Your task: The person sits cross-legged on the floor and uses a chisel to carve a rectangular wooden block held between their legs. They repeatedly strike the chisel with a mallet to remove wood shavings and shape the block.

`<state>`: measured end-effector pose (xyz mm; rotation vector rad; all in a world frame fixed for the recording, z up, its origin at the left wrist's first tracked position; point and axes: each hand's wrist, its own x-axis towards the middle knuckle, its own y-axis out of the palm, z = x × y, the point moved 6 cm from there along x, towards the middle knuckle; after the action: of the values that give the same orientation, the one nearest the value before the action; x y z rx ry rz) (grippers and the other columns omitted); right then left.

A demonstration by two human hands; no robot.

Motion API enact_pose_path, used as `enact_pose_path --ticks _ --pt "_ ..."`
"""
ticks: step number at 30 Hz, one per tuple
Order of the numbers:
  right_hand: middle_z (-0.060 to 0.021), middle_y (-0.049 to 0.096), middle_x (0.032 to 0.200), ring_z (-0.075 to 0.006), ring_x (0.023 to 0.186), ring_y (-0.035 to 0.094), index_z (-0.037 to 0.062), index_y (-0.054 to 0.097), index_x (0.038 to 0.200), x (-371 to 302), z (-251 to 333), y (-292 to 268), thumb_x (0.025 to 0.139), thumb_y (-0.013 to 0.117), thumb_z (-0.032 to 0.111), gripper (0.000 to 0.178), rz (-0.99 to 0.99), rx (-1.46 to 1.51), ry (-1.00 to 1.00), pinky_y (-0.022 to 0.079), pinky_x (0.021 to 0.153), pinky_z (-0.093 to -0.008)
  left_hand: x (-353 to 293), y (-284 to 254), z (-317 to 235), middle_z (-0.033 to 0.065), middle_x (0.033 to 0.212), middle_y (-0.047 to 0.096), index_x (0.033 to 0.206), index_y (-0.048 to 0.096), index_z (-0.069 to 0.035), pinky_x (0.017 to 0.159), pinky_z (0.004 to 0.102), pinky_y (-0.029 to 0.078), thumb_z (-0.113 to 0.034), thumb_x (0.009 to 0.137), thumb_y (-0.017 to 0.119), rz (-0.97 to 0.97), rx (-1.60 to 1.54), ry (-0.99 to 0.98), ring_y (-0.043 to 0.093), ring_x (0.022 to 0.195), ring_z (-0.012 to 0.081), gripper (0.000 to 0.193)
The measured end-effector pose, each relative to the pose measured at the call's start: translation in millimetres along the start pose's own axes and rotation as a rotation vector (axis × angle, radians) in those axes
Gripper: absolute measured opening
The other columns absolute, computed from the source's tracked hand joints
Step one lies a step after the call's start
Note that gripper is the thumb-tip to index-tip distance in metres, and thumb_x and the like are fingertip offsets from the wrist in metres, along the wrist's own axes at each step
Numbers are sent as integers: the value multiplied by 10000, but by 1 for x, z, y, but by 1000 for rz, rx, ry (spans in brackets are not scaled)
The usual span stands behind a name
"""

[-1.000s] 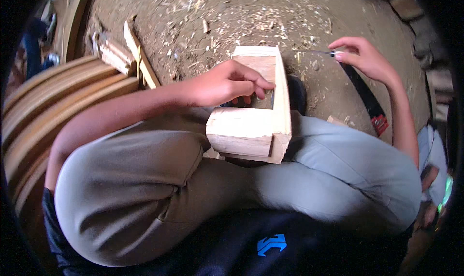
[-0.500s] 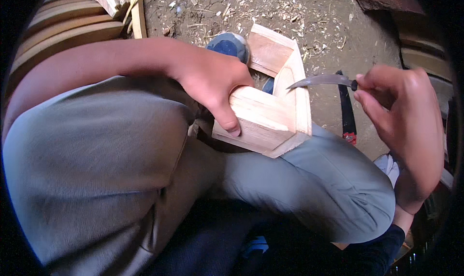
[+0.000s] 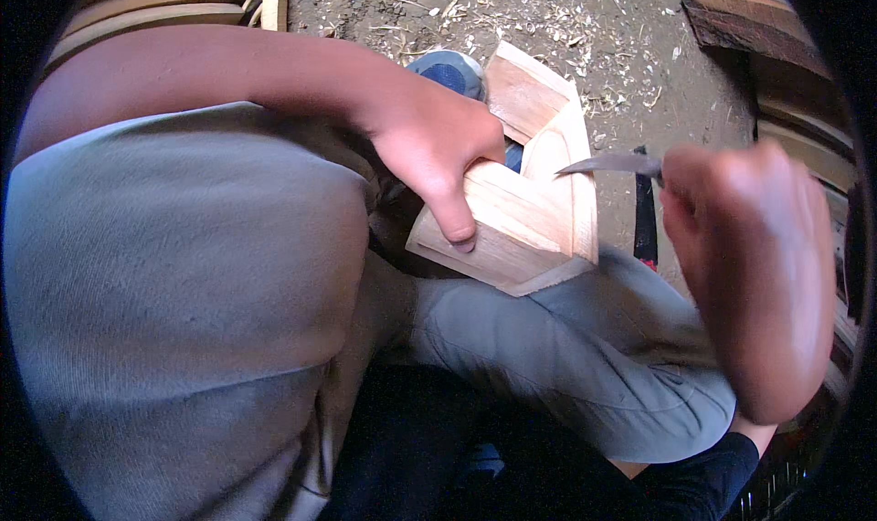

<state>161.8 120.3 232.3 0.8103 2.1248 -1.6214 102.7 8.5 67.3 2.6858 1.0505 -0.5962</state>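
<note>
My left hand (image 3: 438,147) is closed over the near arm of a pale, angular wooden piece (image 3: 521,215), its thumb pressed along the near face and its other fingers hidden behind. The piece is bent in several flat sections and lies across my lap. In my right hand (image 3: 744,220), closed in a fist, is a slim curved knife (image 3: 610,163); its handle is hidden in the fingers. The blade points left, and its tip lies over the piece's inner corner. I cannot tell whether it touches the wood.
Wood shavings (image 3: 548,19) litter the dirt floor. A dark, strap-like tool (image 3: 645,215) lies on the ground beyond my knee. Curved boards (image 3: 151,10) are stacked at the far left, with more timber (image 3: 758,28) at the right. My shoe (image 3: 449,72) is behind the piece.
My right hand has rolled over from a fingertip hold to a fist round the knife. In the picture, my left hand and the wooden piece sit slightly farther right.
</note>
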Motion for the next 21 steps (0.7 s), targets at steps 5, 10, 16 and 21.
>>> enact_pose_path --ticks 5,10,16,21 --pt "-156 617 743 -349 727 633 68 651 841 -10 9 -3 842 726 119 91 93 21 37 474 646 -469 6 -2 -4 219 1074 741 1130 705 58 888 413 540 -468 775 804 119 82 -24 703 987 339 643" --pt "-167 596 713 -371 700 623 72 627 850 -4 13 -2 876 710 139 110 -39 75 -96 472 637 -479 5 -3 -5 225 1086 739 1139 706 54 909 419 536 -475 773 806 119 93 -30 702 1013 349 651" --pt "-168 591 719 -359 704 625 73 633 870 -8 15 3 888 701 135 94 -4 67 -77 480 643 -463 3 -2 -5 225 930 734 1008 706 53 788 432 541 -410 762 828 38 63 22 708 865 343 539" --pt "-155 596 725 -350 699 631 78 639 889 -8 18 11 913 671 134 69 135 -10 -13 485 639 -456 5 -1 -3 228 941 732 1022 705 56 795 433 541 -416 757 827 29 98 30 706 872 346 554"
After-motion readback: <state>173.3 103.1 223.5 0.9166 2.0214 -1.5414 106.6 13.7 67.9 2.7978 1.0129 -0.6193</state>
